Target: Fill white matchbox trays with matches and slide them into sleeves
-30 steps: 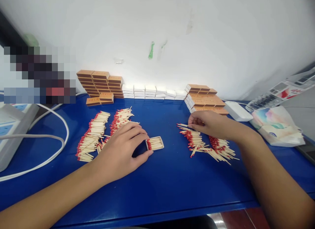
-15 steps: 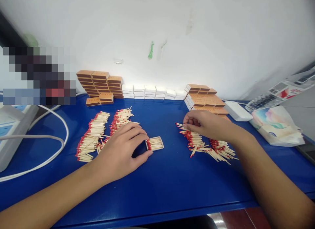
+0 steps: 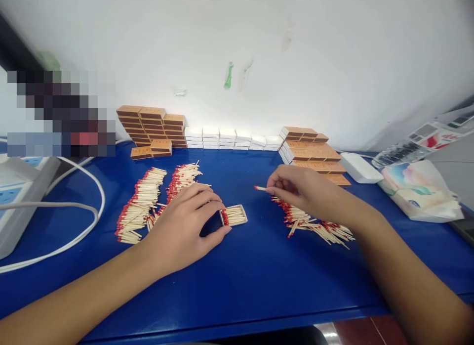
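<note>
A small open matchbox tray [image 3: 237,215] holds a layer of matches with red heads at its left end. My left hand [image 3: 188,226] grips the tray's left end between thumb and fingers. Between the thumb and index finger of my right hand [image 3: 292,187] is a match [image 3: 260,188], its red head pointing left. Loose matches [image 3: 296,214] lie in a heap below my right hand, partly hidden by it. Two more rows of matches, the outer one [image 3: 142,201] and the inner one [image 3: 183,177], lie at the left; my left hand covers part of the inner row.
Along the wall stand brown matchboxes [image 3: 151,125], white trays [image 3: 226,138] and more brown boxes [image 3: 311,151]. A white adapter [image 3: 361,167] and tissue pack [image 3: 420,189] are at the right. White cables [image 3: 99,196] and a power strip [image 3: 22,201] are at the left.
My right hand has moved slightly left and up from the right heap, with a match in its fingertips. My left hand stays at the tray.
</note>
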### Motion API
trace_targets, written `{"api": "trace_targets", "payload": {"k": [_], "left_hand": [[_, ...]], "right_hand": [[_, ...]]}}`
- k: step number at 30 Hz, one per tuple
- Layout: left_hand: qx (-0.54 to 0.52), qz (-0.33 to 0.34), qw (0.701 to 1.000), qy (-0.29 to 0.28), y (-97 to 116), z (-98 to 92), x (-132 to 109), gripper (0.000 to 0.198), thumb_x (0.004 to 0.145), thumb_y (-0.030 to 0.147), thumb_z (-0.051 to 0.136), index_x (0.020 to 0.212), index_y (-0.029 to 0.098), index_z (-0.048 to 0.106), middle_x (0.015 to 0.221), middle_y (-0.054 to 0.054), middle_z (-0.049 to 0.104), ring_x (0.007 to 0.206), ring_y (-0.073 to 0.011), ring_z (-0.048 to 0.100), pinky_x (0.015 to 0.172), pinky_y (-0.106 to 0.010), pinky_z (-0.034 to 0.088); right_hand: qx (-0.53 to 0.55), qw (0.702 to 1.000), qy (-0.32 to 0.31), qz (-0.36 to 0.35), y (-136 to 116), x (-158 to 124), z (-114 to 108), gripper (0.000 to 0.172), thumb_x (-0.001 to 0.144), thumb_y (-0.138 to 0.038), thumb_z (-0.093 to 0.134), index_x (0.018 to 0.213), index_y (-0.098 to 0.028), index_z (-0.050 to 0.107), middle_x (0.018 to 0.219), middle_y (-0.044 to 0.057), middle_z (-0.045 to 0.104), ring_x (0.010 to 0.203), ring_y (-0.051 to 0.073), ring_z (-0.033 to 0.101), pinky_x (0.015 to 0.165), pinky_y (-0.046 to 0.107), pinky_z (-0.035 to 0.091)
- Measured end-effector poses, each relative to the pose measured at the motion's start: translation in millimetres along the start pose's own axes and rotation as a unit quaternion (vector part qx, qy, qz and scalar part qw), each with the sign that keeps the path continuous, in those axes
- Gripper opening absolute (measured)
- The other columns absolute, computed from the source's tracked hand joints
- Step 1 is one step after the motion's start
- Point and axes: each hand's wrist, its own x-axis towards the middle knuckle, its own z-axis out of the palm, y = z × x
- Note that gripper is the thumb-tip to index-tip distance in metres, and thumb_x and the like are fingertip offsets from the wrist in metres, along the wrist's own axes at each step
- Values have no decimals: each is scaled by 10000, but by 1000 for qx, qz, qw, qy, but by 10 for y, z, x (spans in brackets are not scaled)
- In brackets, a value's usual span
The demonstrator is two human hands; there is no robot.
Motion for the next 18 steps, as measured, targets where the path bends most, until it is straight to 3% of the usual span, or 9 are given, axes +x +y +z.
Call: {"api": "trace_targets", "payload": {"k": [6,12,18], "left_hand": [[-6,-3,1000,0,26,-2,20,153,1016,298,744,1100,170,742,1135,-83,789,1200,-300,664,1112,-510,560],[-18,1,1000,2,51,-7,32,144,1031,305,728,1111,185,733,1130,-78,785,1212,-293,667,1120,-502,560],[-31,11,999,5,50,1,34,137,1027,284,731,1111,176,729,1111,-75,778,1208,-282,668,1119,-484,559]], "right_hand": [[-11,994,-29,-103,-383,-72,267,114,1108,-278,573,1038,-233,650,1054,36,704,799,165,626,696,305,439],[-43,991,-13,-127,-407,-44,359,66,1085,-191,593,1035,-207,633,1043,40,687,769,162,619,700,306,430],[-9,990,-18,-138,-457,-45,359,81,1091,-202,602,1030,-206,654,1027,30,687,778,151,615,693,295,425]]}}
